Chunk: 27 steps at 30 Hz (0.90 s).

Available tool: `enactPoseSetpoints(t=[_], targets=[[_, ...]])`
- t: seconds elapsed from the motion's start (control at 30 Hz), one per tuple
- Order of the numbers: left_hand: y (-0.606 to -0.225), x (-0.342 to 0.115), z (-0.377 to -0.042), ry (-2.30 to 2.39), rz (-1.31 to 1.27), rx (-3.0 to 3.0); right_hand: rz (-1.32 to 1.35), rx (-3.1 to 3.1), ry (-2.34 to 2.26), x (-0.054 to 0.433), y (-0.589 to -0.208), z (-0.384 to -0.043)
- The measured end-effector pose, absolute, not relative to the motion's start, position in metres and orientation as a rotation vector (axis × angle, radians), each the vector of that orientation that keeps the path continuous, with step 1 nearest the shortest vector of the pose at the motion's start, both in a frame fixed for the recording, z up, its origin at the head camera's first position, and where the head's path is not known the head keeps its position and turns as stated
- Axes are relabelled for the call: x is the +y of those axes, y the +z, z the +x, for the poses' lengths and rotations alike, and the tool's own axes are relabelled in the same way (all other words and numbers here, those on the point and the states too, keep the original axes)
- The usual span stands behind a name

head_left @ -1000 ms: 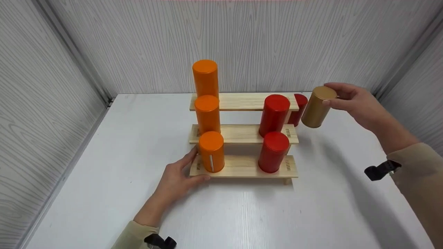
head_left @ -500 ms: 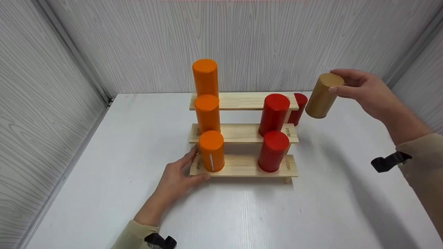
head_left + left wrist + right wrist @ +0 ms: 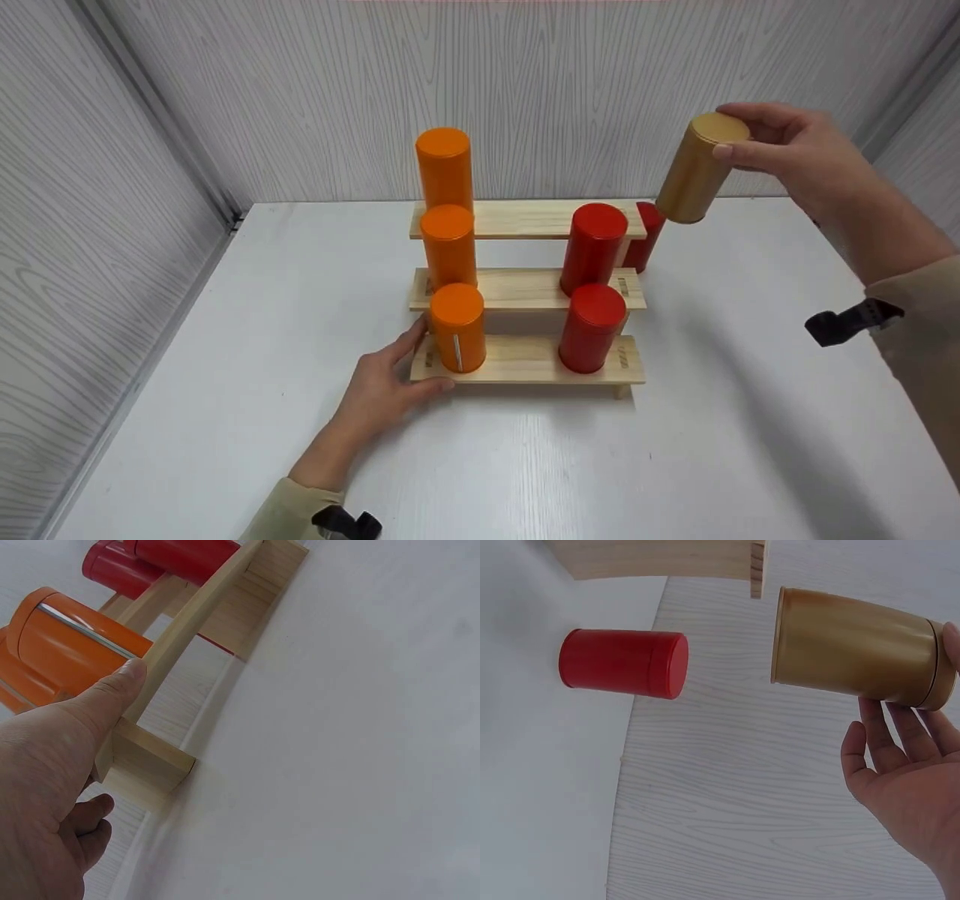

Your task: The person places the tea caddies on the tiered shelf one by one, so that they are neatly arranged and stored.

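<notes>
My right hand (image 3: 806,154) pinches a gold canister (image 3: 701,169) near its lid, with thumb and fingers on either side. Tilted, the canister hangs in the air to the right of the top tier of a three-tier wooden rack (image 3: 525,360). My left hand (image 3: 382,390) grips the left end of the rack's bottom tier; its thumb (image 3: 124,686) lies along the front edge. Orange canisters (image 3: 457,326) stand at the left end of every tier. Red canisters (image 3: 592,330) stand on the right of the bottom and middle tiers.
Another red canister (image 3: 619,664) stands on the white table (image 3: 540,465), behind the rack's right side and partly hidden in the head view. A wood-grain panel (image 3: 540,97) rises at the back, with side panels left and right.
My right hand has lifted the gold canister higher, first drifting right and then slightly back left. The left hand stays in place on the rack.
</notes>
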<state>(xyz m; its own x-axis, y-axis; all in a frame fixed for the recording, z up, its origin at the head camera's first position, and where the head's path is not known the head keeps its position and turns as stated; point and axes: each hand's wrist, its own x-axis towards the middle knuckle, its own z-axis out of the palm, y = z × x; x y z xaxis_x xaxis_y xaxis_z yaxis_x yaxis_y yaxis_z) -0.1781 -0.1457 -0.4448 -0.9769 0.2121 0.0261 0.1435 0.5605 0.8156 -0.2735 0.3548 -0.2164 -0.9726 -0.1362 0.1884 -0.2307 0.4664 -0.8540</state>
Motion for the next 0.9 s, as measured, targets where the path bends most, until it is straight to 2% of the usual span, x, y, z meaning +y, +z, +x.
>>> enactPoseSetpoints(t=[0.9], targets=[[-0.447, -0.147, -0.178, 1.412, 0.310, 2.709, 0.549, -2.405, 1.743, 0.274, -0.196, -0.296]])
